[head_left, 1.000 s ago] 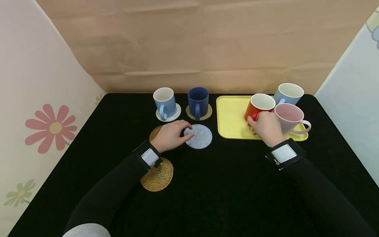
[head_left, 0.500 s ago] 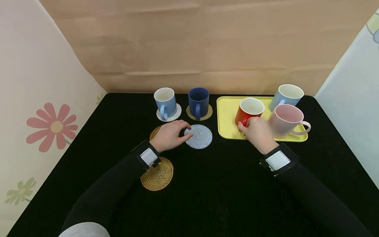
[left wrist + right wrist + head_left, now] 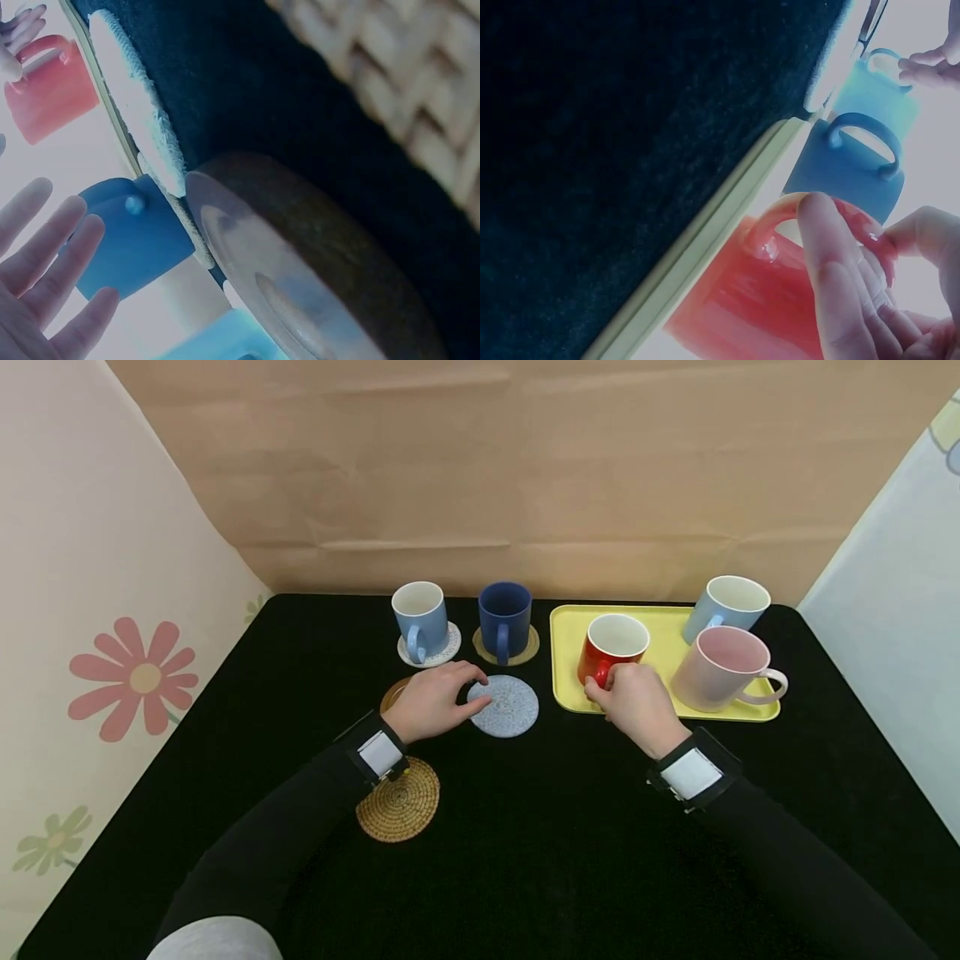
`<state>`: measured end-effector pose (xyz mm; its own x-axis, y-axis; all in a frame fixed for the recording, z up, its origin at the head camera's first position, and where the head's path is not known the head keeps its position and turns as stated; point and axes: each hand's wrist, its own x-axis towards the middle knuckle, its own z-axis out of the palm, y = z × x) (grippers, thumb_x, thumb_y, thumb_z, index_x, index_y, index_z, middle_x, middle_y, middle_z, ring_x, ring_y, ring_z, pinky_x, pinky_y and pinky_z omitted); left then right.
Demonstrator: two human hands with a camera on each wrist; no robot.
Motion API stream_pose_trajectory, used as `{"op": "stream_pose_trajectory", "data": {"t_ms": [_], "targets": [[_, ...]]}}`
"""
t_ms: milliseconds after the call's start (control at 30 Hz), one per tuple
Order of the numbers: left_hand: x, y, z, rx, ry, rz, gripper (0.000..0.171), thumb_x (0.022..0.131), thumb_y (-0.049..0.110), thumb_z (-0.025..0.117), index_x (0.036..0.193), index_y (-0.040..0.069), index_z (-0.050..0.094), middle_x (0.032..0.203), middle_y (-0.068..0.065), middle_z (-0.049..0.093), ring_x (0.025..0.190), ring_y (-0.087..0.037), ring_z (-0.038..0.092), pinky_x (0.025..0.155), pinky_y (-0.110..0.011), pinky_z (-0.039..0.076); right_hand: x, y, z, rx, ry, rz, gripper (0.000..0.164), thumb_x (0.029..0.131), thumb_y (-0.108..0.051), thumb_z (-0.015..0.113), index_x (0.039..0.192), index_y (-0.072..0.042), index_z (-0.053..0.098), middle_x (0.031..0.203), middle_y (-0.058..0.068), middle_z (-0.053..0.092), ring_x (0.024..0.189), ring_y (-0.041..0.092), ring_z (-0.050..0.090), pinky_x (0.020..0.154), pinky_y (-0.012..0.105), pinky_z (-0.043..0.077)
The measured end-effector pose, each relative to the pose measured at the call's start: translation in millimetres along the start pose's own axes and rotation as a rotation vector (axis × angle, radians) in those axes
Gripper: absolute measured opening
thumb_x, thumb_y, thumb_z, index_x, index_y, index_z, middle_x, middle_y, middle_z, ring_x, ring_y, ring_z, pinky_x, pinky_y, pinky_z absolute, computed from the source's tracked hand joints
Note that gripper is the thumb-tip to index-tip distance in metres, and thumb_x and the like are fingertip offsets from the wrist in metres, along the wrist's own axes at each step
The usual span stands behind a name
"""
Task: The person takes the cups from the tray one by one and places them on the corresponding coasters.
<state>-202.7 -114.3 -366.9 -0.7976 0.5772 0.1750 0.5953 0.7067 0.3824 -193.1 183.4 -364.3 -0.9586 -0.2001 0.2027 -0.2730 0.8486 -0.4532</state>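
My right hand (image 3: 636,706) pinches the handle of a red mug (image 3: 596,662) with a white inside. The mug is upright over the left front part of the yellow tray (image 3: 564,647); whether its base touches the tray I cannot tell. In the right wrist view, thumb and fingers close on the red handle (image 3: 780,214). My left hand (image 3: 433,702) holds nothing, its fingers loosely spread in the left wrist view. It hovers between a wooden coaster (image 3: 390,695), which it partly hides, and a speckled pale-blue coaster (image 3: 506,706), with the thumb over that coaster's left edge.
A pink mug (image 3: 708,677) and a light-blue mug (image 3: 701,614) stand on the tray's right side. Behind my left hand, another light-blue mug (image 3: 427,625) and a dark-blue mug (image 3: 504,618) stand on coasters. A woven coaster (image 3: 401,806) lies beside my left wrist.
My right hand has moved the red mug left and slightly nearer across the tray, away from the pink and light-blue mugs. My left hand has hardly moved.
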Motion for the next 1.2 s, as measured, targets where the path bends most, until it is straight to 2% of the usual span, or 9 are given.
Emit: {"op": "stream_pose_trajectory", "data": {"t_ms": [133,267,400,500,633,733,833,1033,1200], "targets": [[3.8,4.7,3.0,-0.082,0.005,0.006,0.028,0.096,0.031,0.063,0.113,0.01,0.065,0.109,-0.006,0.066,0.093,-0.021,0.062,0.075,-0.032,0.051,-0.3,1.9,-2.7,0.003,-0.037,0.004,0.037,0.093,-0.021,0.065,0.062,-0.004,0.058,0.052,0.003,0.056,0.046,0.017,0.054,0.045,0.03,0.043],[11.9,11.9,9.8,-0.304,-0.03,-0.027,0.026,0.097,0.026,0.061,0.115,0.007,0.064,0.111,-0.004,0.066,0.101,-0.019,0.061,0.084,-0.035,0.05,-3.3,14.2,-8.5,-0.005,-0.101,-0.063,0.028,0.094,-0.025,0.066,0.076,-0.003,0.062,0.059,0.002,0.054,0.054,0.018,0.049,0.051,0.031,0.041],[24.8,25.4,18.3,-0.57,-0.058,-0.106,0.026,0.099,0.023,0.059,0.117,0.005,0.063,0.113,-0.002,0.064,0.104,-0.015,0.059,0.087,-0.034,0.049,-9.4,35.6,-17.0,0.003,-0.212,-0.156,0.023,0.093,-0.028,0.067,0.084,-0.007,0.065,0.069,-0.001,0.057,0.061,0.017,0.049,0.056,0.032,0.042],[38.3,37.9,25.9,-0.781,-0.054,-0.185,0.027,0.098,0.022,0.059,0.119,0.005,0.062,0.113,-0.004,0.064,0.104,-0.016,0.059,0.088,-0.032,0.049,-13.4,53.4,-24.1,-0.033,-0.289,-0.189,0.02,0.089,-0.027,0.072,0.087,-0.009,0.065,0.077,-0.002,0.058,0.067,0.015,0.05,0.06,0.032,0.044],[57.0,53.1,35.3,-0.968,-0.03,-0.276,0.03,0.098,0.022,0.06,0.122,0.004,0.061,0.114,-0.008,0.065,0.104,-0.017,0.061,0.093,-0.038,0.048,-14.5,72.8,-29.1,-0.087,-0.33,-0.236,0.014,0.084,-0.018,0.076,0.088,-0.01,0.065,0.079,-0.003,0.057,0.07,0.013,0.052,0.063,0.034,0.046],[69.7,61.7,42.7,-1.0,-0.009,-0.315,0.03,0.097,0.022,0.061,0.121,0.003,0.062,0.111,-0.008,0.066,0.102,-0.017,0.061,0.094,-0.043,0.047,-12.5,81.0,-29.9,-0.074,-0.337,-0.273,0.01,0.083,-0.009,0.076,0.085,-0.011,0.066,0.077,-0.005,0.058,0.069,0.012,0.052,0.063,0.033,0.047],[81.0,70.0,50.4,-1.0,-0.002,-0.344,0.03,0.096,0.022,0.064,0.118,0.003,0.064,0.106,-0.006,0.068,0.099,-0.016,0.062,0.093,-0.042,0.047,-8.4,84.2,-30.2,-0.039,-0.352,-0.286,0.01,0.083,-0.004,0.075,0.083,-0.011,0.067,0.076,-0.007,0.06,0.068,0.011,0.052,0.063,0.032,0.047],[100.0,85.6,65.2,-0.953,-0.001,-0.393,0.028,0.091,0.027,0.07,0.107,0.003,0.069,0.095,0.0,0.068,0.089,-0.01,0.059,0.075,-0.025,0.046,2.0,81.3,-32.2,-0.02,-0.425,-0.262,0.01,0.083,-0.003,0.074,0.08,-0.01,0.068,0.073,-0.007,0.061,0.066,0.011,0.052,0.064,0.032,0.048],[111.0,93.2,76.3,-0.992,0.02,-0.403,0.025,0.09,0.024,0.072,0.094,-0.001,0.072,0.085,-0.002,0.068,0.08,-0.008,0.056,0.065,-0.022,0.044,4.7,81.3,-32.4,-0.015,-0.451,-0.252,0.011,0.084,-0.003,0.074,0.079,-0.011,0.068,0.072,-0.007,0.06,0.067,0.011,0.052,0.064,0.032,0.047]]}}
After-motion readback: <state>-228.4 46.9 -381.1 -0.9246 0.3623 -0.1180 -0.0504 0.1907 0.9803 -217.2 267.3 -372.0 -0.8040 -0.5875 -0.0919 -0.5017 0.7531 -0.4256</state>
